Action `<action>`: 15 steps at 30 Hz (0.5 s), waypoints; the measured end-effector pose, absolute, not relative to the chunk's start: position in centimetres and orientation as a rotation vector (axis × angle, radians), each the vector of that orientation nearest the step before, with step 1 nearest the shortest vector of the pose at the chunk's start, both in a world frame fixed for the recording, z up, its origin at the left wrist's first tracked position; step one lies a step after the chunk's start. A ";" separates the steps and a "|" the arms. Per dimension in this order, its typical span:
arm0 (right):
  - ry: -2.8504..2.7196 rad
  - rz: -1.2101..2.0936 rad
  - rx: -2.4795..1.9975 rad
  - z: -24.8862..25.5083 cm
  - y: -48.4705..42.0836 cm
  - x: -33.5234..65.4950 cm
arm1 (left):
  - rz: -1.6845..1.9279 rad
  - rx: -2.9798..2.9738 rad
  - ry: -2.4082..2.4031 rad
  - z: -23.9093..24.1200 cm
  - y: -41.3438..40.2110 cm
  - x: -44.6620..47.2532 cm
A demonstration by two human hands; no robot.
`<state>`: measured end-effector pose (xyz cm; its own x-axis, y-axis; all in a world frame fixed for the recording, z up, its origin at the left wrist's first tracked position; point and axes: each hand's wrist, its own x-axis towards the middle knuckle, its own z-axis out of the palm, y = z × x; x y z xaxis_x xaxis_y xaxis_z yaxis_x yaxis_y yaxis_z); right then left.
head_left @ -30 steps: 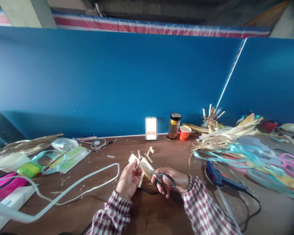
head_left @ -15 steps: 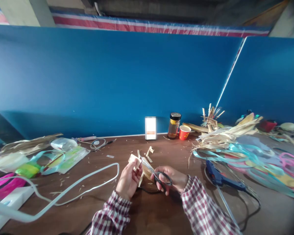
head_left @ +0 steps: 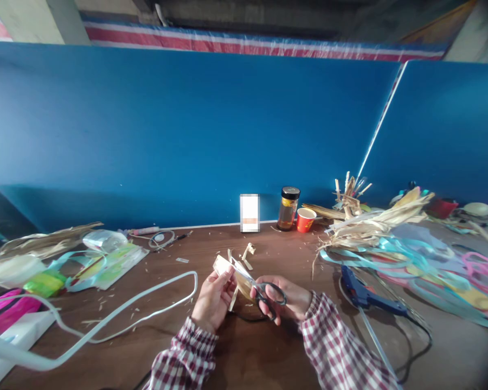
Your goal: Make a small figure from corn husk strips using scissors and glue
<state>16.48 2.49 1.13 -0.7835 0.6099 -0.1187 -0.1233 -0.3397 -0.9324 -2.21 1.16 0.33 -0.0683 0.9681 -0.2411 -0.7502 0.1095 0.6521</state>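
My left hand [head_left: 215,295] pinches a pale, flat piece of dried husk [head_left: 222,265] between thumb and fingers. In my right hand [head_left: 282,298] is a pair of scissors [head_left: 270,295] with black handles; its blades point up and left toward the husk piece, and the handles stand apart. Whether the blades touch the husk I cannot tell. Beneath the blades lies a wider, tan husk piece [head_left: 244,288]. Just beyond the hands, curled husk scraps [head_left: 248,255] rest on the brown table [head_left: 252,357].
A blue glue gun [head_left: 360,295] with its cord lies at right, before ribbons [head_left: 394,254] and dried husks [head_left: 374,230]. A lidded jar [head_left: 288,210] and red paper cup [head_left: 306,220] stand at the back. A bent white tube [head_left: 126,306] crosses the left side.
My right hand has opened the scissors' handles wider. The husk piece in my left hand has turned slightly; both hands stay in nearly the same place.
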 end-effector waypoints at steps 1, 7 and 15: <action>-1.432 2.166 -0.633 1.2 2.5 16.5 | 1.464 0.365 0.757 0.4 1.2 -2.2; -1.481 2.120 -0.653 1.2 2.4 16.3 | 1.473 0.361 0.760 0.4 1.3 -2.3; -1.491 2.067 -0.672 1.2 2.1 16.0 | 1.443 0.412 0.762 0.5 1.2 -2.5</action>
